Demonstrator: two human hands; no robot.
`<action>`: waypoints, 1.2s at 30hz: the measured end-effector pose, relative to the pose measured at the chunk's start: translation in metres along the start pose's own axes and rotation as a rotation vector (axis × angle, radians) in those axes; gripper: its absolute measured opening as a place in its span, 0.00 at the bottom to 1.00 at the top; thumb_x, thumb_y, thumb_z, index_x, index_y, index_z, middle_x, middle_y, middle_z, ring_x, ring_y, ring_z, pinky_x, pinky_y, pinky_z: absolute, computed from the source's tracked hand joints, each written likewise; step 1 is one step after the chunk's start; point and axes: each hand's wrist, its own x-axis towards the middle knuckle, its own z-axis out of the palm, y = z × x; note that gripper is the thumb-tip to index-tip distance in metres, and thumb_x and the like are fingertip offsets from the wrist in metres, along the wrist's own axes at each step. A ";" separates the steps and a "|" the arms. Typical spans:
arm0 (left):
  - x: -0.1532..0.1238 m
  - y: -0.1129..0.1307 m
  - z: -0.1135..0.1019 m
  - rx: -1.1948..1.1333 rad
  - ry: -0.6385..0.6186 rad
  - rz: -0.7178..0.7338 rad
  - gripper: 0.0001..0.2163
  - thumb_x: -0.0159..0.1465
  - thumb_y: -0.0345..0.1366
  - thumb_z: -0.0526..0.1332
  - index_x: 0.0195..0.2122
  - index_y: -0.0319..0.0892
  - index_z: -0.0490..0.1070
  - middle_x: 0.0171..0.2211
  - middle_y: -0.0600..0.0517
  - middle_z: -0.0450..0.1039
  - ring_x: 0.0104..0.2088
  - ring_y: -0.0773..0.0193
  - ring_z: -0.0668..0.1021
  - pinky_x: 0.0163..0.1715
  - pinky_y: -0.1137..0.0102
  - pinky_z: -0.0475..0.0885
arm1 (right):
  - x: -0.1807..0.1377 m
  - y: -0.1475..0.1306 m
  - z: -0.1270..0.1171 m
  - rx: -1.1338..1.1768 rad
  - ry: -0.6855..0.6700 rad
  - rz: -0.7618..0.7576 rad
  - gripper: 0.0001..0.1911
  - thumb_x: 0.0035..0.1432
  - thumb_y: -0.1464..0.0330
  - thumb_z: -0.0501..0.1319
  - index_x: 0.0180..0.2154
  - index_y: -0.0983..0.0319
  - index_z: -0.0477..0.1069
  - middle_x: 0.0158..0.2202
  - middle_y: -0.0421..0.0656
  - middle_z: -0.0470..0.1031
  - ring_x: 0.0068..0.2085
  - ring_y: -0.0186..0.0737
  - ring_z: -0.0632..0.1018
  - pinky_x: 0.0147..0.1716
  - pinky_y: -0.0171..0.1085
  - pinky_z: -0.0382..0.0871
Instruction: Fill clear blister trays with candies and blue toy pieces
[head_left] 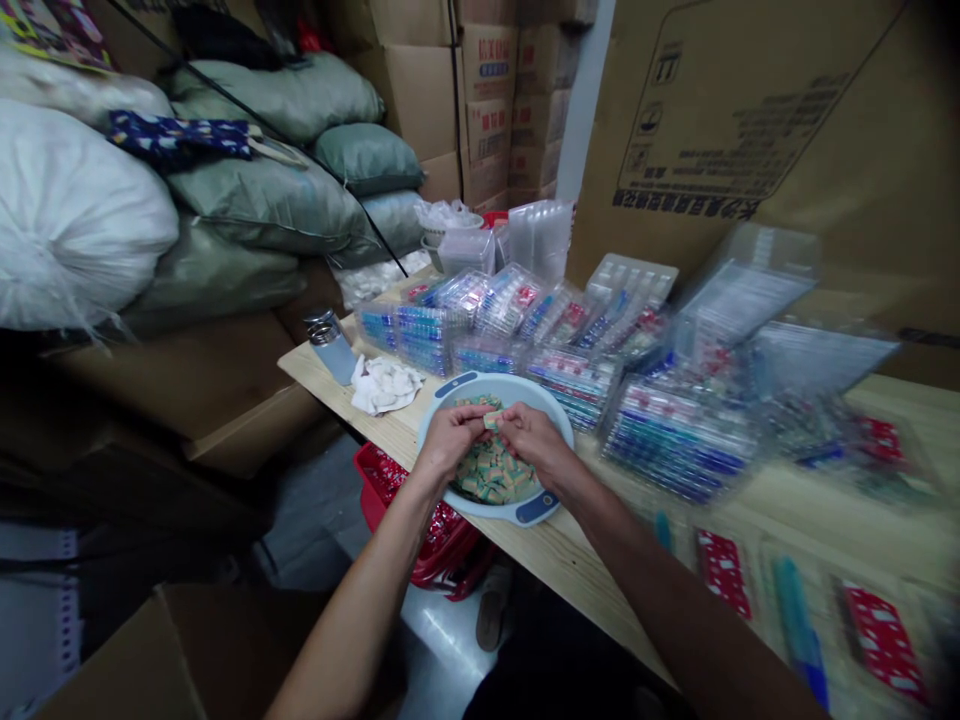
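A pale blue bowl [525,392] sits on the wooden table [825,520], filled with several small tan and green wrapped pieces [491,480]. Both my hands hover over it, close together. My left hand [450,435] and my right hand [534,440] pinch one small wrapped piece [491,420] between their fingertips, fingers curled. The rest of the pieces lie loose in the bowl under my hands.
Clear plastic blister packs [675,430] with red and blue items crowd the table behind and right of the bowl. A metal flask [330,345] and a white cloth [384,385] lie left of it. A red basket [420,510] stands under the table; sacks [270,200] and cartons [750,130] surround it.
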 end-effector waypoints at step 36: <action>-0.005 0.018 -0.017 -0.419 -0.225 -0.207 0.13 0.57 0.18 0.63 0.43 0.35 0.77 0.32 0.49 0.78 0.25 0.72 0.79 0.28 0.82 0.76 | 0.001 0.014 -0.002 -0.134 0.167 -0.298 0.10 0.59 0.59 0.55 0.32 0.58 0.66 0.24 0.37 0.69 0.26 0.38 0.71 0.26 0.34 0.60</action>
